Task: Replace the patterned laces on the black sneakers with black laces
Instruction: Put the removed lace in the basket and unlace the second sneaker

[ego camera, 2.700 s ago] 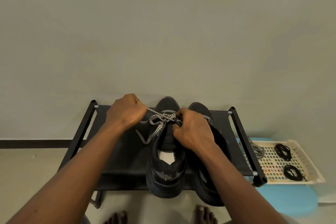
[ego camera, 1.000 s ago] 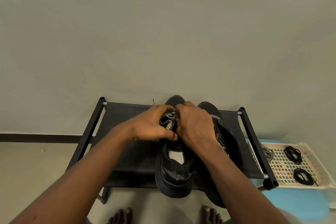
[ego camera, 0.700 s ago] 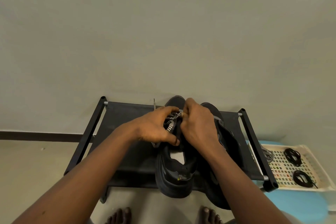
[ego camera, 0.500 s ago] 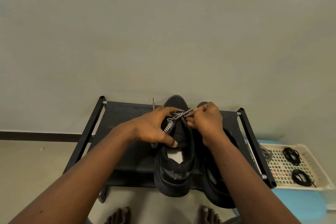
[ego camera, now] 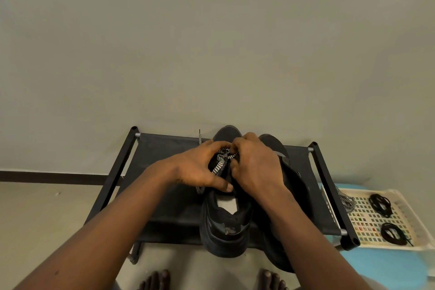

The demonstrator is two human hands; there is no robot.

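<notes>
A black shoe rack (ego camera: pixel 164 155) with a dark fabric shelf stands against a plain pale wall (ego camera: pixel 211 42), its side rails running toward the camera. A dark baseboard stripe (ego camera: pixel 47 175) runs along the foot of the wall on the left, above a beige floor (ego camera: pixel 47 216). Just right of the rack, a white perforated plastic tray (ego camera: pixel 367 227) rests on a light blue surface (ego camera: pixel 381 268). Two bare feet (ego camera: pixel 155 281) show at the bottom edge, in front of the rack.

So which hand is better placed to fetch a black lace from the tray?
Probably the right hand: the tray with black laces sits on its side; the left hand is farther.
</notes>
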